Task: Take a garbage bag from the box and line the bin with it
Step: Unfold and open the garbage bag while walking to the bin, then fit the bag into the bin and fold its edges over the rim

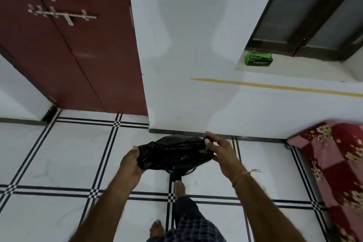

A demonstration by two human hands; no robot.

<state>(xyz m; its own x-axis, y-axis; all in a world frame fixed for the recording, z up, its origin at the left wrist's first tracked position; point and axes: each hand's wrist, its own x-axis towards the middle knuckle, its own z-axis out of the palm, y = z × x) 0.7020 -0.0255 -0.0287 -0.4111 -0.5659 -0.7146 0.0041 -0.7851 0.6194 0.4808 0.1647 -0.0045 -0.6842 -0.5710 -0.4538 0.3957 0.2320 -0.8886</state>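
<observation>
A black garbage bag [172, 152] is stretched between my two hands low over the floor. My left hand [131, 161] grips its left edge. My right hand [220, 149] pinches its right edge between thumb and fingers. Under the bag stands a dark bin [179, 171] against the wall; only parts of its rim and base show, the bag hides the remainder. The green garbage bag box [258, 59] sits on the window ledge at the upper right, well away from both hands.
A white wall column [186, 65] rises right behind the bin. A dark red double door [68, 45] is to the left. A red patterned mattress [334, 163] lies at the right. My bare feet [179, 187] stand on the white tiled floor [59, 153].
</observation>
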